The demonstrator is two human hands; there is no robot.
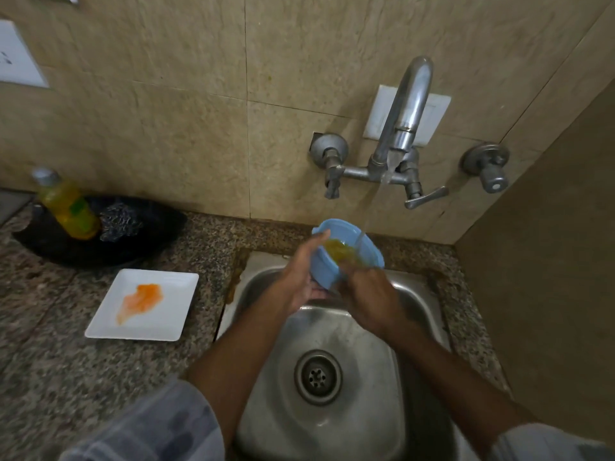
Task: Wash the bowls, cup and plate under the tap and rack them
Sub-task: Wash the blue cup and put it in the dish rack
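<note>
A light blue bowl with yellow-brown residue inside is held tilted over the back of the steel sink. My left hand grips its left rim and underside. My right hand has its fingers inside the bowl on the residue. Water runs from the metal tap into the bowl. A white square plate smeared with orange sauce lies on the counter left of the sink. No cup or rack is in view.
A black tray at the back left holds a yellow soap bottle and a dark scrubber. The counter is speckled granite. A tiled wall is behind and a side wall close on the right. The sink drain sits below my arms.
</note>
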